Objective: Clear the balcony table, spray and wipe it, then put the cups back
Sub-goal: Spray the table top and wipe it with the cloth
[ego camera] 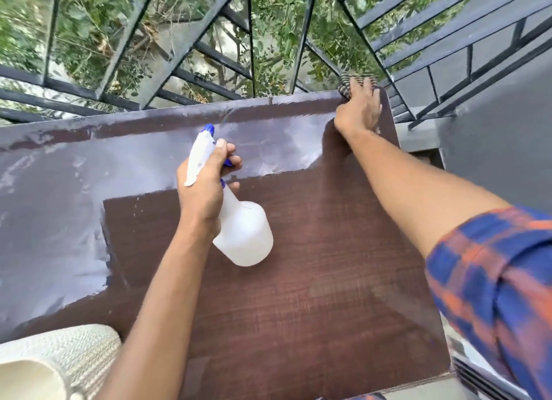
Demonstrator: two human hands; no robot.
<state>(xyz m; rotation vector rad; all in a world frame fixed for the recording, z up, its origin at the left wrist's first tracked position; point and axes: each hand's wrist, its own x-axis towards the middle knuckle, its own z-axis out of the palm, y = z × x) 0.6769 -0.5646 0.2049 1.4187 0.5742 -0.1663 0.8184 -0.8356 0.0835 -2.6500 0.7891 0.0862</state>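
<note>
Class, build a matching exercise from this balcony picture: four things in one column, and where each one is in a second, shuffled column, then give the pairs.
Column 1
1. spray bottle
2. cloth
3. checked sleeve
4. railing

Column 2
A. beyond the table's far edge
B. on the right forearm
C. gripped in the left hand
D. under the right hand at the far right corner

Pairs: 1-C, 2-D, 3-B, 4-A
</note>
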